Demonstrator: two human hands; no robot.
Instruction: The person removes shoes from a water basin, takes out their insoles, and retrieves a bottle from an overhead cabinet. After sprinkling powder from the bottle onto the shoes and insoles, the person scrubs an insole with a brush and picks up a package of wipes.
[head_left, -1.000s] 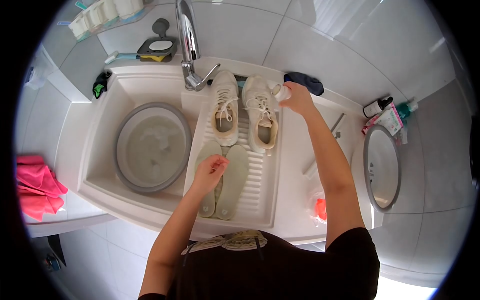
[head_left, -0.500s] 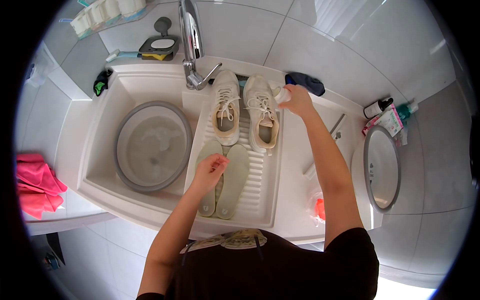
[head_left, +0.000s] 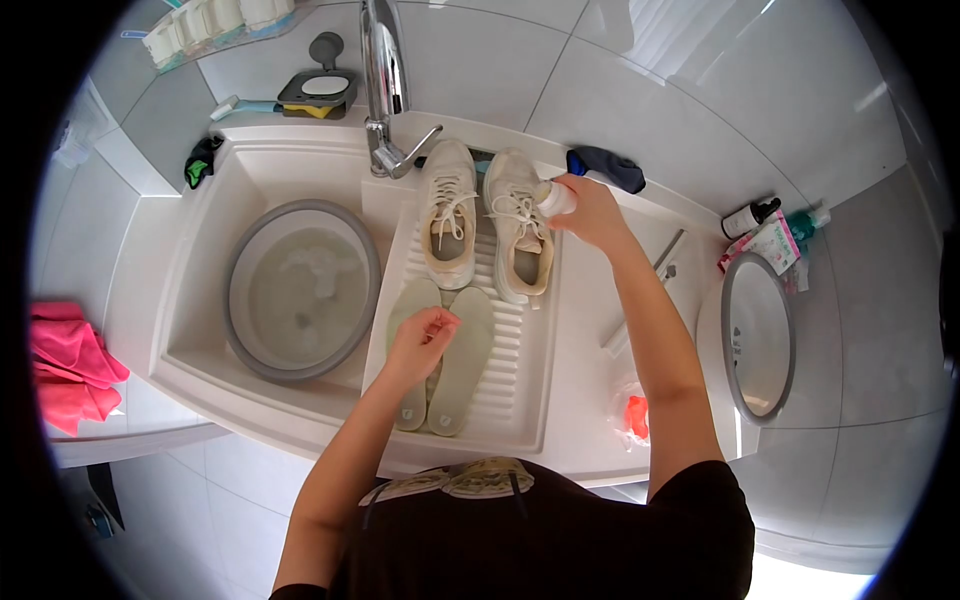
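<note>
My right hand (head_left: 588, 210) grips a small white bottle (head_left: 556, 198), tilted beside the right shoe (head_left: 519, 225) of a pale, laced pair. The left shoe (head_left: 449, 215) stands alongside on the ribbed washboard (head_left: 508, 385) of the sink. Below the shoes lie two pale greenish insoles, the left insole (head_left: 411, 412) and the right insole (head_left: 464, 365). Above them is my left hand (head_left: 424, 338), closed with its fingertips pinched together. Whether it holds something small, I cannot make out.
A grey-rimmed basin (head_left: 302, 290) of cloudy water sits in the left sink bowl, near the faucet (head_left: 384, 90). To the right stands another grey-rimmed basin (head_left: 758, 338) on its side, by a dark bottle (head_left: 750, 217). A pink cloth (head_left: 75, 365) lies far left.
My right hand has come slightly down and left with the white bottle, more of which now shows next to the right shoe. My left hand stays closed above the insoles.
</note>
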